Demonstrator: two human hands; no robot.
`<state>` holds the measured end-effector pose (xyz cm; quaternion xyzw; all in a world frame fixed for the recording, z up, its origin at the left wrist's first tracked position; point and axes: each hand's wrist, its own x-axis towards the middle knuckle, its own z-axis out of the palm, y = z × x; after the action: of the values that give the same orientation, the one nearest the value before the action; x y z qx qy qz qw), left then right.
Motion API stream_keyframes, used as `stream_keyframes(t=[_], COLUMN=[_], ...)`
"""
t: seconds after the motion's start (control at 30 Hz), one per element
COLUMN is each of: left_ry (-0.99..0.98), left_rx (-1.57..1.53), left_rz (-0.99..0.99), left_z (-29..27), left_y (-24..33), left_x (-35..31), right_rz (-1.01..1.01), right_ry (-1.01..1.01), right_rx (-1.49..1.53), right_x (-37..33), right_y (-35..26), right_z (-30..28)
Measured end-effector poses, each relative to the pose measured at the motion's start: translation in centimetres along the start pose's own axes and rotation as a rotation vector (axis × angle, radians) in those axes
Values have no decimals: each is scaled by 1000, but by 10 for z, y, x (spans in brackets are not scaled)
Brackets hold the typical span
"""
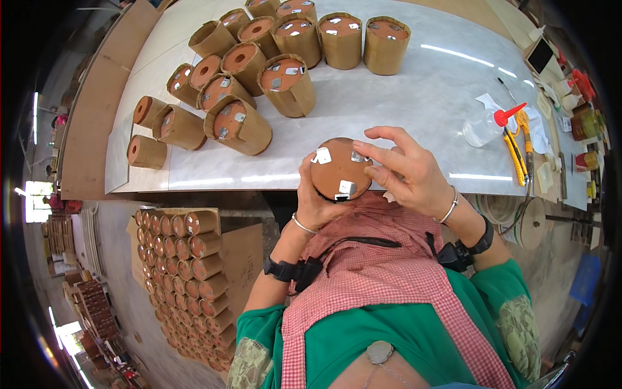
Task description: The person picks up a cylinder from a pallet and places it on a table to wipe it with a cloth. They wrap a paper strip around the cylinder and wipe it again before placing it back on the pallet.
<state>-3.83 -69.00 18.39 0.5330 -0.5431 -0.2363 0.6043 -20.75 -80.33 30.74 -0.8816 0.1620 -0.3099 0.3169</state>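
Observation:
My left hand [313, 198] is closed round the side of a terracotta cylinder [340, 167], held just off the table's near edge. Its round reddish-brown end faces up and carries several small white and silver patches, with a tiny dimple in the middle. At the far right rim, a fingertip of my right hand [408, 165] touches a silver patch [358, 157]. The thumb lies beside the rim, and the other fingers are spread. A small pale bit shows under the right hand; what it is I cannot tell. The cylinder's underside is hidden.
Several paper-wrapped terracotta cylinders [238, 126] stand on the grey table [389, 104]. At the right are a clear squeeze bottle [481, 131] with a red tip, a yellow cutter [516, 159] and scissors [522, 123]. More wrapped cylinders [188, 272] are stacked below the table, at left.

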Motion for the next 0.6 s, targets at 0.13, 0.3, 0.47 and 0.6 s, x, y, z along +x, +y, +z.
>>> stream_keyframes(t=[0.13,0.3,0.47,0.6], left_ry=[-42,-24,-83,12], left_rx=[-96,-1,252,288], left_rz=[-138,-76,126,355], left_z=[2,1,-6,5], left_y=[9,18,19,23], left_x=[4,7,15,28], right_rz=[-38,-7,34,177], right_ry=[5,-88,-87,-136], right_rx=[-53,51,-119,13], right_x=[5,6,4,2], right_y=[-3,-2,-5,-8], right_z=[3,1,-5,-6])
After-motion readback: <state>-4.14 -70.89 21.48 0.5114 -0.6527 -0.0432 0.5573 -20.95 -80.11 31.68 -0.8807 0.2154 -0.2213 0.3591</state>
